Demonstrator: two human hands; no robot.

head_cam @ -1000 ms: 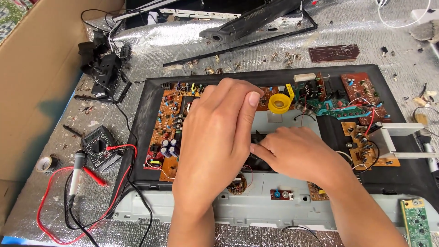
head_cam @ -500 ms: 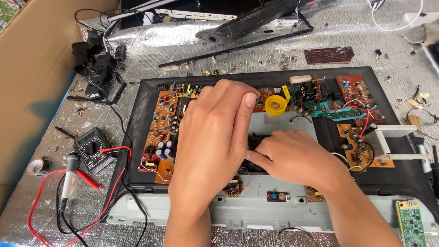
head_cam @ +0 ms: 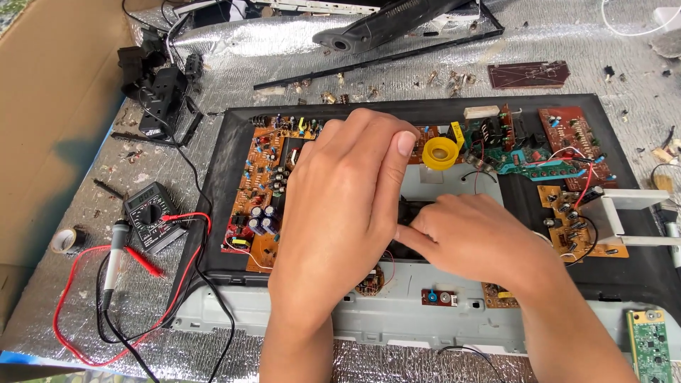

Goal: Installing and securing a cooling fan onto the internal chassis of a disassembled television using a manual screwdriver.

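Observation:
An opened electronic device in a black frame (head_cam: pixel 213 206) lies on silver foil, with an orange circuit board (head_cam: pixel 259 181) at its left and more brown boards (head_cam: pixel 571 142) at its right. My left hand (head_cam: pixel 340 206) lies palm down over the middle of the boards, fingers together. My right hand (head_cam: pixel 472 237) sits beside it with fingers curled, pinching a dark part (head_cam: pixel 410 213) in the centre that is mostly hidden. A yellow ring-shaped part (head_cam: pixel 440 152) shows just above my hands.
A black multimeter (head_cam: pixel 150 213) with red and black leads lies left of the frame, next to a probe (head_cam: pixel 113 255) and a tape roll (head_cam: pixel 67 240). Black plastic parts (head_cam: pixel 159 85) and a long black strip (head_cam: pixel 376 60) lie behind. A cardboard wall (head_cam: pixel 50 106) stands at left. A green board (head_cam: pixel 649 344) sits bottom right.
My hands stay in the same place over the boards. The view has shifted slightly downward and my right hand's fingers have closed in a little more toward the left hand.

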